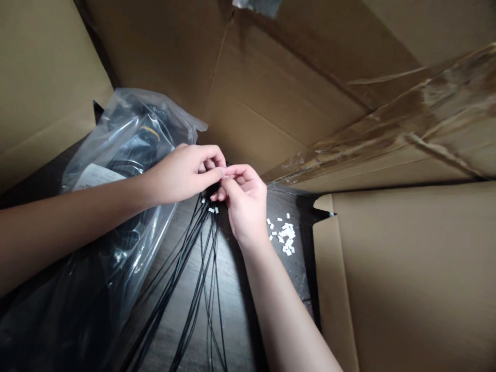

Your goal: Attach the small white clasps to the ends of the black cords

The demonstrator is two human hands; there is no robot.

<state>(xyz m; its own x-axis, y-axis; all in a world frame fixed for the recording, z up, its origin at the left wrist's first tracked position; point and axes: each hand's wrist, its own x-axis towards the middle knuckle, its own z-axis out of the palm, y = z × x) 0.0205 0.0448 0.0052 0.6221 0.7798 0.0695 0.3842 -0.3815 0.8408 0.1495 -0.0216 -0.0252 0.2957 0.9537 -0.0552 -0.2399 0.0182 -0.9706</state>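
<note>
1. From where I stand, thin black cables (167,294) fan out from just under the person's fingers toward six and seven o'clock, across a dark wood-grain surface (236,320).
2. Three white connector-like blocks (211,210) sit at the top of that fan, just below the hands.
3. The left hand (186,173) comes in from nine o'clock, thumb and forefinger drawn together in a pinch.
4. The right hand (248,206) reaches up from five o'clock, thumb and forefinger likewise pinched, its tips meeting the left's. Whatever lies between them is too small for me to tell.
5. At four o'clock, near the right wrist, is a scattered white pile (287,233) of similar blocks.
6. Toward eight o'clock, partly beneath the left forearm, lies a clear plastic bag (155,243) of dark contents, with a white label (96,176).
7. Farther out stand a cardboard wall (256,98) at twelve, a cardboard panel (42,77) at ten and a cardboard box (411,274) between three and four.
</note>
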